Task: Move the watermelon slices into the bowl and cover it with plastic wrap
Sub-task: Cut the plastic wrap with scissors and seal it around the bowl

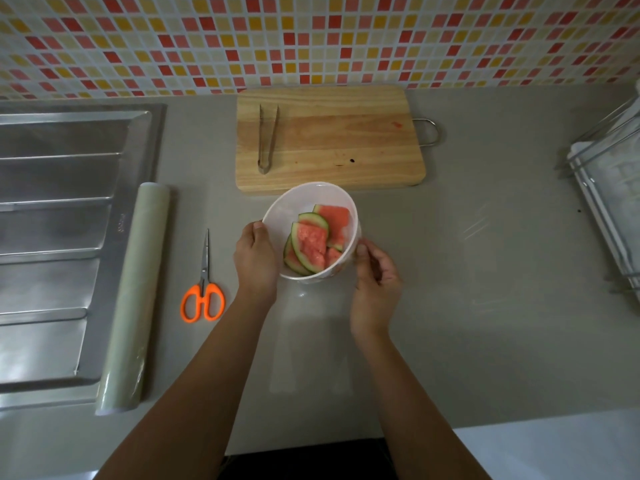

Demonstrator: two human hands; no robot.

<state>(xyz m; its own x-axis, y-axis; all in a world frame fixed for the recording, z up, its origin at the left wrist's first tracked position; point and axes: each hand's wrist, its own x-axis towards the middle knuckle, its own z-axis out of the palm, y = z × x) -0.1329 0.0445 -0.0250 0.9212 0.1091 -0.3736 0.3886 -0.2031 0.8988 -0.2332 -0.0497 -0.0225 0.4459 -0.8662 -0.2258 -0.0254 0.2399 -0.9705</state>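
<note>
Both bare forearms reach forward, the left hand [255, 258] and right hand [375, 271] curled inward, thumbs up, facing each other.

A wooden cutting board [329, 140] is lying at the back edge of the grey countertop [485, 254], against the tiled wall [311, 39], its metal handle loop [429, 132] sticking out to the right. 1 pair of metal tongs [267, 138] is resting on the board's left part. Orange-handled scissors [204, 285] are lying on the countertop with blades pointing toward the wall, near the steel sink drainboard [69, 237] filling the left edge. A wire rack [609, 202] is sitting at the right edge.
</note>
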